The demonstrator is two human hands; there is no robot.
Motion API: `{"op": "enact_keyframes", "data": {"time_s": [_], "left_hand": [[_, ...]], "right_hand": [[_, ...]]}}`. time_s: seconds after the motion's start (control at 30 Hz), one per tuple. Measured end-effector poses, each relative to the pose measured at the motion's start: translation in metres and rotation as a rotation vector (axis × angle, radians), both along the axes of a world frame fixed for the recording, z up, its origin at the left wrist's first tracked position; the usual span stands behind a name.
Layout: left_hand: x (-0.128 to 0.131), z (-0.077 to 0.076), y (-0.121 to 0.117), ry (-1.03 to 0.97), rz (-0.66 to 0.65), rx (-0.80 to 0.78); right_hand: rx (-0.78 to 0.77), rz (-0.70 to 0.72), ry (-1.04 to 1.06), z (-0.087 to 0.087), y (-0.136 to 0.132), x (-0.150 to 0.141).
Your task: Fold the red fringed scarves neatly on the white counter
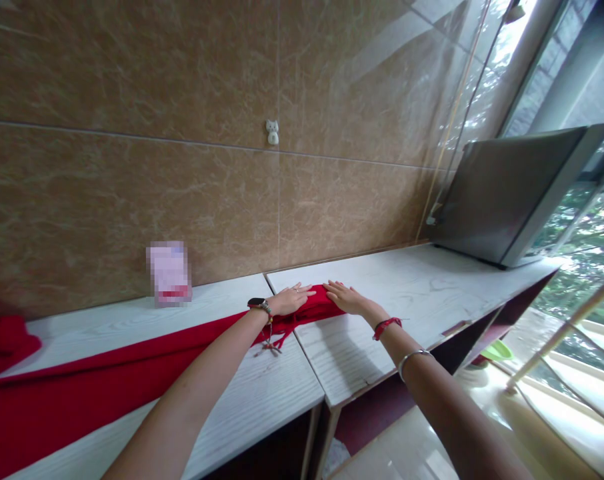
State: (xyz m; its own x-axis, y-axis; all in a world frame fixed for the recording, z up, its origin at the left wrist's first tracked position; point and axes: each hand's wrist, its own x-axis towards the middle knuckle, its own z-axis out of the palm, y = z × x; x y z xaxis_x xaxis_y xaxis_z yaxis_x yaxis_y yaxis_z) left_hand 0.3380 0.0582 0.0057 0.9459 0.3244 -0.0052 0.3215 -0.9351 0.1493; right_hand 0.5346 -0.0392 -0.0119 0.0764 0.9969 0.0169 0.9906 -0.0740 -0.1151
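A long red scarf (107, 383) with fringe at its right end lies along the white counter. My left hand (291, 300) rests flat on the scarf near that end, fingers stretched out to the right. My right hand (346, 298) lies on the scarf's right end, its fingers extended and pointing left. Between the two hands the red cloth looks bunched or folded over. Strands of fringe hang below my left wrist, which wears a dark watch and a beaded bracelet. A red cord and a silver bangle circle my right forearm.
The white counter (402, 287) has a seam between its two sections, near my hands. A blurred pink package (169, 273) stands against the brown tiled wall. More red cloth (5, 343) is heaped at far left. A small grey refrigerator (507, 193) stands at the right end.
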Motion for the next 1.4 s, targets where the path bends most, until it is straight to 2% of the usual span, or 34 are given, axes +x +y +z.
{"op": "enact_keyframes", "data": {"time_s": [0.2,0.33,0.47,0.57,0.67,0.73,0.83,1.0,1.2,1.3,1.4], "left_hand": [[-0.003,-0.008,0.004,0.038,-0.016,-0.033],[-0.005,-0.011,0.003,0.025,-0.005,-0.047],[-0.004,0.002,-0.001,0.008,0.01,-0.074],[-0.008,0.015,-0.004,-0.045,0.026,-0.057],[-0.023,0.024,-0.008,-0.088,0.078,-0.007],[-0.042,0.024,-0.011,-0.103,0.118,0.028],[-0.084,0.018,-0.015,-0.094,0.192,0.055],[-0.173,0.008,-0.024,-0.027,0.33,0.021],[-0.267,0.005,-0.028,-0.037,0.379,-0.014],[-0.298,-0.001,-0.029,-0.039,0.371,-0.03],[-0.318,-0.009,-0.027,-0.103,0.386,0.003]], "right_hand": [[-0.018,0.019,-0.061,-0.008,0.001,0.002],[-0.083,0.034,-0.044,0.003,0.001,-0.001],[-0.104,-0.014,-0.001,0.023,0.001,-0.004],[-0.024,-0.027,0.032,0.036,-0.003,-0.007],[0.033,-0.001,0.03,0.047,-0.01,-0.017],[0.055,0.032,0.016,0.052,-0.013,-0.031],[0.1,0.148,-0.01,0.05,-0.013,-0.067],[0.177,0.406,-0.023,0.027,0.005,-0.155],[0.201,0.569,0.027,0.002,0.041,-0.251],[0.19,0.602,0.065,-0.008,0.054,-0.277],[0.187,0.628,0.125,-0.017,0.062,-0.286]]}}
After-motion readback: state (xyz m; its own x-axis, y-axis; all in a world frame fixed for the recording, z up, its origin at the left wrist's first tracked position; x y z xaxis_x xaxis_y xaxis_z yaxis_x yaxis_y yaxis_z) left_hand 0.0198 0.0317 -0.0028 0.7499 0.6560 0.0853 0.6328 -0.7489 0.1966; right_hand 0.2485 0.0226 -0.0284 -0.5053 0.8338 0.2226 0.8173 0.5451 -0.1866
